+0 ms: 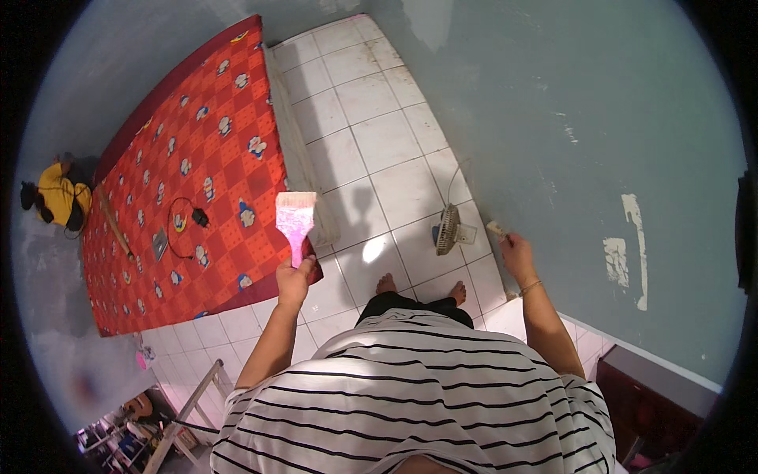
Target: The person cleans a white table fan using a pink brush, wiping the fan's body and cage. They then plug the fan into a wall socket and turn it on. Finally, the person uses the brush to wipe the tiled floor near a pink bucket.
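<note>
My left hand (295,283) is closed round the pink handle of a wide flat paintbrush (295,221). Its pale bristles point away from me, and it is held up near the bed's corner. Close to the grey-blue wall (600,158), my right hand (517,254) grips a small tool with a pale, cream-coloured end (497,230). Too little of it shows to tell its kind. Whitish bare patches (617,262) mark the wall to the right of that hand.
A small fan (448,230) stands on the white tiled floor (359,134) by the wall. The bed (197,158) has a red patterned cover, with a black corded plug (200,217) and a stick (117,225) on it. At lower left stands a wooden ladder (189,407).
</note>
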Demonstrator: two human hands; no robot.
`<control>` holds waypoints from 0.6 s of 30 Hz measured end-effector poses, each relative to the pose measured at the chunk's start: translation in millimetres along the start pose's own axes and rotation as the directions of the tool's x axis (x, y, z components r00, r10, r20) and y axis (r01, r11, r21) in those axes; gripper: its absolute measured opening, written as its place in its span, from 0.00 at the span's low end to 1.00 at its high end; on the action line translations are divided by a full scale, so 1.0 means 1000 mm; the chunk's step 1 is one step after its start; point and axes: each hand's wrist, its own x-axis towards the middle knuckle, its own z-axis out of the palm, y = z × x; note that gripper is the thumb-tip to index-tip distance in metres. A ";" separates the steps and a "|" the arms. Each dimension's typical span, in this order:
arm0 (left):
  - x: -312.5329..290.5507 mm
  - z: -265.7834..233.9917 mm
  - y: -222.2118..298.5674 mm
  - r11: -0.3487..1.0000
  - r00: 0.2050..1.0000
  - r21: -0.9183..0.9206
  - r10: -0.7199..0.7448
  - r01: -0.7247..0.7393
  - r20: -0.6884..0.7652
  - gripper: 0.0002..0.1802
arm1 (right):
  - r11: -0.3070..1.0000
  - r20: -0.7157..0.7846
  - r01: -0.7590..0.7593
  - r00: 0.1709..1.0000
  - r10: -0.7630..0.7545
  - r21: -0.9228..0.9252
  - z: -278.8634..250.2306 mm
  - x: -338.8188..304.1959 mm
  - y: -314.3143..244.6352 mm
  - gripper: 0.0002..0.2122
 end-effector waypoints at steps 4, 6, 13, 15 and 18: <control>0.006 -0.007 -0.001 0.998 0.976 0.053 0.040 -0.029 -0.213 0.07 | 0.988 0.020 0.041 0.999 -0.038 -0.150 0.046 0.019 0.038 0.11; 0.004 -0.001 -0.012 1.000 0.974 0.001 0.027 -0.028 -0.223 0.07 | 0.981 0.074 0.003 0.997 0.011 -0.193 0.050 0.028 0.050 0.12; -0.031 0.096 -0.043 0.986 0.989 0.090 -0.146 0.143 0.024 0.10 | 0.995 0.426 -0.100 0.900 0.090 0.001 0.062 0.022 -0.020 0.10; -0.026 0.137 -0.073 0.969 0.955 0.000 -0.242 0.245 0.173 0.10 | 0.926 0.510 -0.370 0.813 0.282 0.078 0.056 0.016 -0.020 0.10; -0.025 0.195 -0.068 0.924 0.869 0.104 -0.381 0.368 0.316 0.13 | 0.832 0.481 -0.515 0.795 0.371 0.209 0.048 0.011 0.006 0.09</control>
